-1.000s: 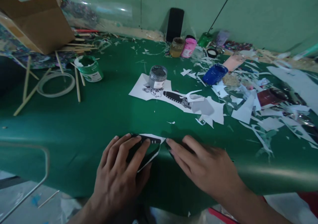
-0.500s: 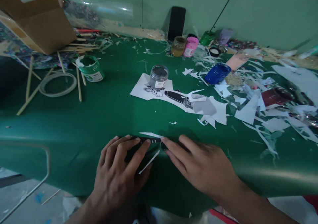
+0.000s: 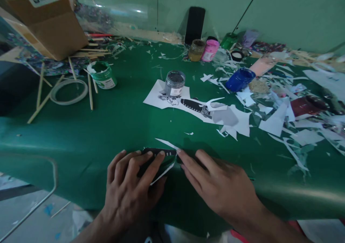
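Green glossy sheet (image 3: pixel 113 128) covers the table, curling down over the near edge; the middle strip between the hands and the clutter is mostly bare, the only open room.

Far left: brown cardboard box (image 3: pixel 45 23), loose thin wooden sticks (image 3: pixel 90 92), flat white tape ring (image 3: pixel 69 91), squat green paint tub with white-smeared rim (image 3: pixel 104 76).

Left hand (image 3: pixel 129 189) lies flat at the near edge, fingers spread and pressing on a small black-printed white paper cutout (image 3: pixel 159 152). Cutout sits right at the fold of the sheet, between both hands; its lower part is under the left fingers and its white edge hangs over the fold.

Centre: clear round jar of grey glitter (image 3: pixel 174 83) stands on a white printed paper sheet with cut edges (image 3: pixel 156 97). Behind, black phone (image 3: pixel 194 24) leans on the wall beside an amber jar (image 3: pixel 196 50) and pink jar (image 3: pixel 210 50).

Right hand (image 3: pixel 223 189) is open and flat, index fingertip touching the cutout's right end; nothing gripped.

Right: blue jar on its side (image 3: pixel 239 79), dark red jar (image 3: pixel 307 106), dense white paper scraps (image 3: pixel 272 122). Far-right items are blurred and hard to identify. Forearms are cut off by the bottom frame.
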Motion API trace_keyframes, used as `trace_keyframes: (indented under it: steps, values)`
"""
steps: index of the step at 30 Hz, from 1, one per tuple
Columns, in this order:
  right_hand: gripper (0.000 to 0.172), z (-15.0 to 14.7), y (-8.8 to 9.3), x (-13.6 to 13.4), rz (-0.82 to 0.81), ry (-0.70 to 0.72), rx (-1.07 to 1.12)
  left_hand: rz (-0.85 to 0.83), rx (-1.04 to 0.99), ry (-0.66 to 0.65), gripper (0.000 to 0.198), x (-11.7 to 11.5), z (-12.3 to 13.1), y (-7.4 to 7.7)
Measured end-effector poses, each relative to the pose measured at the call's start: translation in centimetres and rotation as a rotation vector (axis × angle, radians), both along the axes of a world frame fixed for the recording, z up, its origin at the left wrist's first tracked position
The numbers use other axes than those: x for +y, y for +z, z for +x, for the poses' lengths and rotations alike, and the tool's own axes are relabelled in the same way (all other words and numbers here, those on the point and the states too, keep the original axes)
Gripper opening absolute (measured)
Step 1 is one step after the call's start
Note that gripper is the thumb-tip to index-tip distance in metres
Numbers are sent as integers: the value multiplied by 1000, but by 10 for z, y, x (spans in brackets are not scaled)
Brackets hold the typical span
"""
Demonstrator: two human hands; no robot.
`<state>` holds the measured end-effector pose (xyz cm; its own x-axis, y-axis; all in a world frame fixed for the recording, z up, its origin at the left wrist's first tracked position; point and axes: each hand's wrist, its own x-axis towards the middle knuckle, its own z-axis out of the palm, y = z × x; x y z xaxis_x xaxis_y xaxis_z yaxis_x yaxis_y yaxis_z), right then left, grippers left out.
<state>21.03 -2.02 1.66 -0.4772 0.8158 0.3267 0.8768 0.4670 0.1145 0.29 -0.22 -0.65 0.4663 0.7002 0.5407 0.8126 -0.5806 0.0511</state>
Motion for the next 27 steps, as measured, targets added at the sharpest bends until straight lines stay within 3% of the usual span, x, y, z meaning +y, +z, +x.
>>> trace_keyframes:
  steps: [6, 10, 19, 25, 27]
  values:
    - [42, -5, -1, -7, 16, -41, -22, 15, -17, 26, 29, -2, 1, -2]
    - [35, -1, -1, -2, 0, -24, 26, 7, -34, 3, 29, 0, 0, 1]
    - [21, 2, 7, 20, -254, 123, 214, -13, -4, -42, 30, 9, -3, 9]
    - [22, 17, 9, 32, -142, 141, 186, -40, -21, -39, 27, 9, -4, 10]
    - [22, 29, 10, 38, -114, 69, 169, -40, -1, -30, 25, 8, -2, 11]
